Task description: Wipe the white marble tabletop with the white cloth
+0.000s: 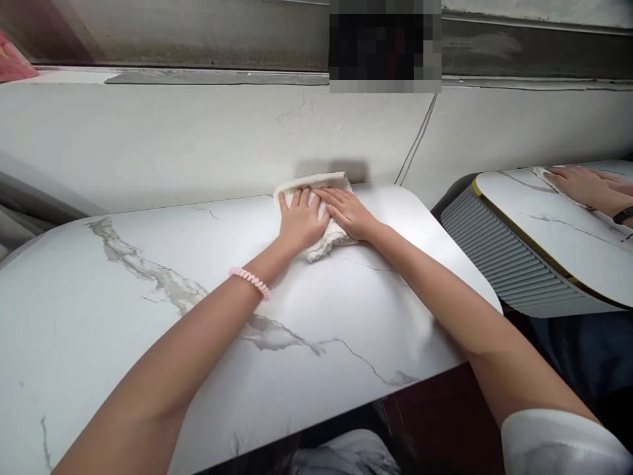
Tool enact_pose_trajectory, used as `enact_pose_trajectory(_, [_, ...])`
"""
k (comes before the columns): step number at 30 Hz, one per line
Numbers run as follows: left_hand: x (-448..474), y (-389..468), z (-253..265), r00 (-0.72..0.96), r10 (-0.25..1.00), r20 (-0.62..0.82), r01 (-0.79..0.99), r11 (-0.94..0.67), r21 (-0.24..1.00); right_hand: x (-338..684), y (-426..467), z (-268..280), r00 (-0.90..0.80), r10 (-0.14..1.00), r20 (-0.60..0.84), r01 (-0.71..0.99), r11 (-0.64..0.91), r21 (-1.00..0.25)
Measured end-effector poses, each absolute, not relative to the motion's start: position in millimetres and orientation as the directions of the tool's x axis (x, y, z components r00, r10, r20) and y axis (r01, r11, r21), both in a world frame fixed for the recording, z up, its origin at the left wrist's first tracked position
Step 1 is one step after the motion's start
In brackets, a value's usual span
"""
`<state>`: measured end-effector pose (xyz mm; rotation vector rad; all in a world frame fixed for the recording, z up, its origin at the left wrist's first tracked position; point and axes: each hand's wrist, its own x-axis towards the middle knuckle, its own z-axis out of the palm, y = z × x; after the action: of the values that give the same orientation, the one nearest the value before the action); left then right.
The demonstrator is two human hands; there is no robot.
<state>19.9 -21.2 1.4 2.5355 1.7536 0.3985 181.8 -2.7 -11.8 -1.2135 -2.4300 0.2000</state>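
Note:
A white cloth (324,249) lies spread near the far edge of a white marble-patterned tabletop (163,376), its back edge raised toward the wall. My left hand (302,221) presses flat on it with the fingers spread, and a pink coiled band (250,282) circles that wrist. Beside it my right hand (349,212) also rests flat on the cloth, fingers stretched out and nearly touching the left hand. Both palms push down from above, and neither hand has its fingers wrapped round the cloth.
Behind the tabletop runs a white wall (173,138) with a ledge and thin cables (418,142). At right stands another marble-patterned table (554,224) with a ribbed side, where another person's hand (583,187) lies on a white cloth. A pink item (14,59) sits on the ledge at far left.

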Motion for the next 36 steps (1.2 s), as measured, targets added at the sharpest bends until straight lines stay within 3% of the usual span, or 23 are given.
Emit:
enact_pose_trajectory(12, [60.1, -151.1, 6.2, 0.432, 0.896, 0.105, 0.878, -0.445, 0.179, 230.5, -143.8, -6.5, -0.529, 0.811, 0.25, 0.756, 0.585, -0.296])
enact_pose_trajectory(21, [84.4, -212.6, 8.2, 0.589, 0.801, 0.102, 0.766, -0.594, 0.245, 263.8, -224.7, 12.0, -0.441, 0.887, 0.141, 0.794, 0.458, -0.4])
enact_pose_trajectory(28, [105.8, -185.6, 4.0, 0.591, 0.798, 0.117, 0.759, -0.6, 0.253, 273.6, -200.3, 10.1, -0.367, 0.925, 0.098, 0.853, 0.377, -0.36])
enact_pose_trajectory(36, [135.1, -84.2, 5.3, 0.516, 0.847, 0.128, 0.792, -0.528, 0.305, 300.0, -81.6, -0.4, -0.361, 0.927, 0.103, 0.86, 0.374, -0.348])
